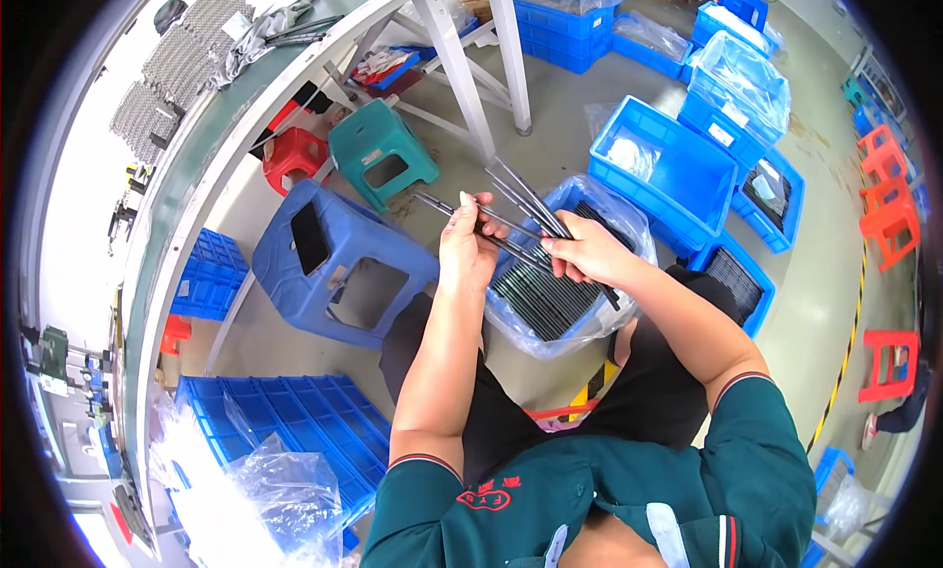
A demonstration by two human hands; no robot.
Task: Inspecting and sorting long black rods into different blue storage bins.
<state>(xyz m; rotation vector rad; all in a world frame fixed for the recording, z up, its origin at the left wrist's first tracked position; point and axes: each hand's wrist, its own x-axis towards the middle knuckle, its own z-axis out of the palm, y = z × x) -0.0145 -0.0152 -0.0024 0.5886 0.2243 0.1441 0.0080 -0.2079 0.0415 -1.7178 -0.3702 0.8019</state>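
My left hand is closed around a few thin black rods, whose pale tips stick out past the thumb. Beside it, my right hand grips several more black rods that slant up to the left. The two bundles cross between my hands. Below them stands a blue bin lined with clear plastic. Inside that bin lie many dark rods, packed side by side. My hands hide part of the bin's far side.
A blue stool with a dark phone on it stands to the left, near a green stool and a red stool. Blue crates crowd the right. A workbench runs along the left; stacked blue bins sit lower left.
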